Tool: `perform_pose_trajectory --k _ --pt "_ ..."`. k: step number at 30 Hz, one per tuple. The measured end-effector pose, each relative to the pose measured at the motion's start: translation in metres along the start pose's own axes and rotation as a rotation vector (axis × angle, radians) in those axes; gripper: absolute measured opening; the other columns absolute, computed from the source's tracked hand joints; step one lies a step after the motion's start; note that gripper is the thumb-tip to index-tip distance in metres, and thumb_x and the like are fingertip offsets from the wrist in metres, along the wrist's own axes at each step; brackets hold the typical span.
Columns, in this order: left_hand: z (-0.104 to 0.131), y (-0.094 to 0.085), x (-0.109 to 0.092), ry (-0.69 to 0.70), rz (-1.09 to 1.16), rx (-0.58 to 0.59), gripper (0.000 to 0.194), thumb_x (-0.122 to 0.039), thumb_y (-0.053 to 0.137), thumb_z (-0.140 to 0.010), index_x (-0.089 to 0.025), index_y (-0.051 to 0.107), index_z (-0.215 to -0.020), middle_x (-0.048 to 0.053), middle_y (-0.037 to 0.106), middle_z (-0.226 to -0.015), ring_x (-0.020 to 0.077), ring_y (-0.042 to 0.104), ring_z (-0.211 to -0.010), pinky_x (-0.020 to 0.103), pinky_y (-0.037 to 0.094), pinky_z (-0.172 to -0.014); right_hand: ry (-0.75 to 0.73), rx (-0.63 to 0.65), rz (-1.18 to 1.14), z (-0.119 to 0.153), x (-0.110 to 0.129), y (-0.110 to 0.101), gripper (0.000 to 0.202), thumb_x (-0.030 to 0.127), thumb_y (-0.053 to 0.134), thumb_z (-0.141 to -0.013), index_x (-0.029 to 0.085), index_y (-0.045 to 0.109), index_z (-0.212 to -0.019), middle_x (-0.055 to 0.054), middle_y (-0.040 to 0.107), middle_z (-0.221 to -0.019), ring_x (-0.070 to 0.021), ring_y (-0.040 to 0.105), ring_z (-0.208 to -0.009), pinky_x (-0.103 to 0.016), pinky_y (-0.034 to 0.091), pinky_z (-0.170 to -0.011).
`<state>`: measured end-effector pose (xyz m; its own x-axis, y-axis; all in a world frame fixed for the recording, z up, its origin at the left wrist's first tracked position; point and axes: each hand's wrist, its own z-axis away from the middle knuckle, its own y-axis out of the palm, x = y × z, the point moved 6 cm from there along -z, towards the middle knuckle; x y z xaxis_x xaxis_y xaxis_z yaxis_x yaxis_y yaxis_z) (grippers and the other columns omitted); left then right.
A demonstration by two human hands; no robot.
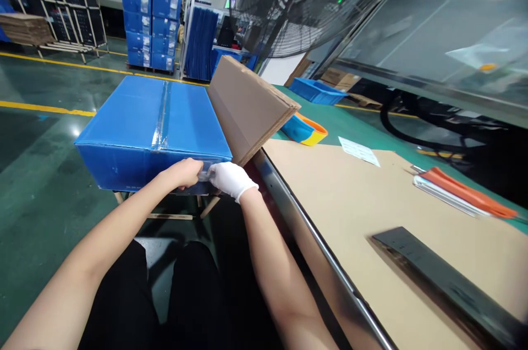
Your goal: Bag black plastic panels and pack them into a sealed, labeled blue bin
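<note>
A large blue box point(136, 119) with clear tape point(160, 124) down the middle of its top rests on a low stand with pale legs point(210, 207). At the near right corner of its front side, my bare left hand point(186, 173) is closed with its fingers bent. My right hand point(233, 178), in a white glove, pinches beside it. Between the two hands is a shiny clear plastic piece point(205, 170) against the box's front; whether it is tape or a pocket I cannot tell. Both hands' fingertips are partly hidden.
Folded brown cardboard point(251, 102) leans between box and workbench point(330, 185). On the bench lie a dark metal bar point(445, 284), an orange-handled item point(466, 190), a paper sheet point(358, 151) and a blue-yellow holder point(305, 129). A large fan point(313, 3) stands behind.
</note>
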<state>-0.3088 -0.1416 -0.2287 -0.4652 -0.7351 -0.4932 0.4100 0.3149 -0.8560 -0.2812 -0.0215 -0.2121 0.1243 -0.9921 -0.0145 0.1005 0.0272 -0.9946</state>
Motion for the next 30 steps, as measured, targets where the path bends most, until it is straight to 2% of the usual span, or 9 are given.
perform_pose_trajectory --k 3,7,11,18,21,25,30 --pt "-0.002 -0.003 -0.004 -0.031 -0.003 0.111 0.053 -0.001 0.054 -0.077 -0.016 0.068 -0.125 -0.004 0.057 -0.042 0.0223 0.061 -0.037 0.027 0.049 -0.046 -0.002 -0.016 -0.010 0.000 -0.004 0.000 0.027 0.023 0.059 -0.089 0.025 0.080 -0.106 -0.010 0.080 -0.105 -0.0251 0.074 -0.097 -0.031 0.053 -0.085" --pt "-0.008 -0.004 -0.009 -0.073 0.023 0.261 0.065 -0.003 0.058 -0.075 -0.016 0.060 -0.139 -0.003 0.063 -0.046 0.0211 0.061 -0.037 0.027 0.051 -0.047 0.000 -0.053 -0.043 0.001 -0.008 -0.003 0.028 0.025 0.057 -0.091 0.025 0.081 -0.105 -0.010 0.080 -0.105 -0.0253 0.074 -0.098 -0.031 0.053 -0.084" --pt "-0.015 -0.006 -0.018 -0.084 -0.013 0.298 0.066 -0.002 0.056 -0.076 -0.015 0.059 -0.140 -0.003 0.063 -0.047 0.0192 0.061 -0.038 0.025 0.050 -0.045 -0.007 -0.101 -0.067 0.006 -0.011 -0.005 0.027 0.027 0.057 -0.091 0.024 0.081 -0.104 -0.010 0.080 -0.103 -0.0256 0.074 -0.098 -0.031 0.053 -0.084" --pt "-0.023 -0.006 -0.035 -0.084 -0.241 0.308 0.058 0.001 0.054 -0.072 -0.011 0.068 -0.127 0.000 0.063 -0.048 0.0214 0.064 -0.043 0.028 0.054 -0.050 -0.040 -0.148 -0.097 0.008 -0.016 -0.006 0.029 0.029 0.055 -0.093 0.025 0.081 -0.105 -0.010 0.080 -0.106 -0.0246 0.074 -0.098 -0.029 0.052 -0.085" --pt "-0.025 -0.006 -0.038 -0.085 -0.282 0.324 0.053 0.000 0.055 -0.071 -0.010 0.071 -0.120 0.004 0.069 -0.055 0.0216 0.067 -0.046 0.029 0.057 -0.054 -0.046 -0.149 -0.103 0.009 -0.019 -0.005 0.030 0.033 0.054 -0.094 0.025 0.080 -0.106 -0.010 0.080 -0.107 -0.0248 0.074 -0.098 -0.029 0.051 -0.085" --pt "-0.025 -0.009 -0.043 -0.063 -0.312 0.300 0.038 -0.004 0.052 -0.077 -0.012 0.073 -0.108 0.007 0.075 -0.068 0.0189 0.069 -0.052 0.027 0.057 -0.058 -0.055 -0.174 -0.111 0.010 -0.023 -0.004 0.034 0.037 0.050 -0.097 0.025 0.080 -0.108 -0.010 0.080 -0.107 -0.0248 0.074 -0.099 -0.029 0.050 -0.085" --pt "-0.024 -0.007 -0.043 -0.093 -0.315 0.346 0.025 -0.010 0.048 -0.086 -0.012 0.070 -0.095 0.005 0.072 -0.064 0.0150 0.064 -0.047 0.024 0.056 -0.056 -0.060 -0.176 -0.141 0.011 -0.027 -0.005 0.034 0.038 0.049 -0.098 0.026 0.080 -0.109 -0.009 0.079 -0.109 -0.0245 0.073 -0.101 -0.028 0.049 -0.086"
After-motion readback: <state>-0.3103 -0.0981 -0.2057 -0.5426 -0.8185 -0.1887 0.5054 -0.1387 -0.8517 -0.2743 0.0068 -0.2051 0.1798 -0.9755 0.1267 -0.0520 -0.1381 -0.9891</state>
